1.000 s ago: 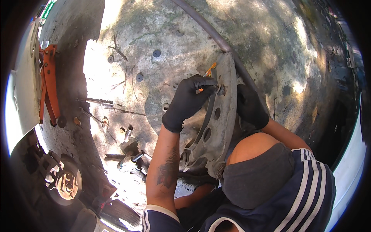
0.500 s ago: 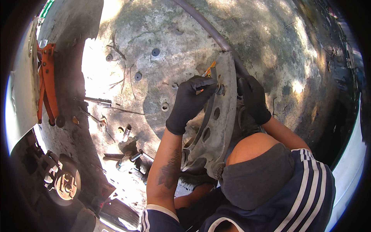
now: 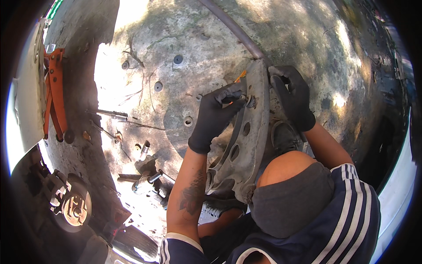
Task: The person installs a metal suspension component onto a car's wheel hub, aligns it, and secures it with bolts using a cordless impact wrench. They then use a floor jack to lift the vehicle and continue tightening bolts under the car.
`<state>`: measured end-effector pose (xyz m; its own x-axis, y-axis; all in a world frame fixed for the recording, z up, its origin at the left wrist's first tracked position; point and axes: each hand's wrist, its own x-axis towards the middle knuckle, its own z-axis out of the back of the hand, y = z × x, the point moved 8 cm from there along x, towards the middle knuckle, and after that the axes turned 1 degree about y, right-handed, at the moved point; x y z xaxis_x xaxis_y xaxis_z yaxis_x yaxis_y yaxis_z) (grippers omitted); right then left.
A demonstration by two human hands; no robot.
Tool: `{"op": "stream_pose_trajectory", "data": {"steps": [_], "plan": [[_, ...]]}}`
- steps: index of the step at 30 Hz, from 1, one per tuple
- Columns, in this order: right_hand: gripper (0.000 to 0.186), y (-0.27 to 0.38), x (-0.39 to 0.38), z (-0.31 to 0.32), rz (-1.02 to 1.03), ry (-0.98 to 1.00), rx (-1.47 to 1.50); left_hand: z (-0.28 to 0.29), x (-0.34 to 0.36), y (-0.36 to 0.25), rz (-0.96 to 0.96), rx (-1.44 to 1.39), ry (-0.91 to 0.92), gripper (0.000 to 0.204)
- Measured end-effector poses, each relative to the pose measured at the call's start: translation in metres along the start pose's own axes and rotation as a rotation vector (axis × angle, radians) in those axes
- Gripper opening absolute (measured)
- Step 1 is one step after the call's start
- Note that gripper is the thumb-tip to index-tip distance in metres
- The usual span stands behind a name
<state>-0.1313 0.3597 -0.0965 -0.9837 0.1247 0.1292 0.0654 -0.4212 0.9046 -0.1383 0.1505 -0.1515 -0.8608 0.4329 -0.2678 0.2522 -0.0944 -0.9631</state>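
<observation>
My left hand (image 3: 217, 114), in a black glove, has its thumb and fingers pinched at a small piece, too small to make out, beside a rusty round fitting (image 3: 251, 102) on a grey metal car part (image 3: 251, 145). The part is long, with round holes, and stands upright between my arms. An orange thing (image 3: 240, 77), mostly hidden, shows behind its upper end. Just right of that end is my right hand (image 3: 293, 97), also gloved, thumb and fingers bent but apart, with nothing visible in them.
A dark pipe (image 3: 233, 27) reaches the part's upper end. Sockets (image 3: 144, 150) and ratchet tools (image 3: 112, 114) lie on the concrete at left, with several rubber discs (image 3: 177, 59). Farther left are an orange jack (image 3: 55, 92) and a wheel hub (image 3: 75, 211).
My right hand has come away from behind the part, moving up and outward, its fingers now in view. My left hand stays at the fitting, nearly still.
</observation>
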Motion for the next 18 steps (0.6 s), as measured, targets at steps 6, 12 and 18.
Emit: {"op": "stream_pose_trajectory", "data": {"steps": [6,12,18], "plan": [[0.02,-0.002,-0.005,0.002,-0.036,-0.007,0.046,-0.006,-0.003,0.005,0.027,-0.118,-0.007,0.037],[0.02,-0.001,-0.007,0.0,-0.068,0.097,-0.007,-0.004,-0.004,0.01,0.062,-0.195,-0.1,0.026],[0.02,-0.003,-0.008,0.001,-0.035,0.056,0.028,-0.001,-0.002,0.002,0.104,0.097,-0.03,0.018]]}}
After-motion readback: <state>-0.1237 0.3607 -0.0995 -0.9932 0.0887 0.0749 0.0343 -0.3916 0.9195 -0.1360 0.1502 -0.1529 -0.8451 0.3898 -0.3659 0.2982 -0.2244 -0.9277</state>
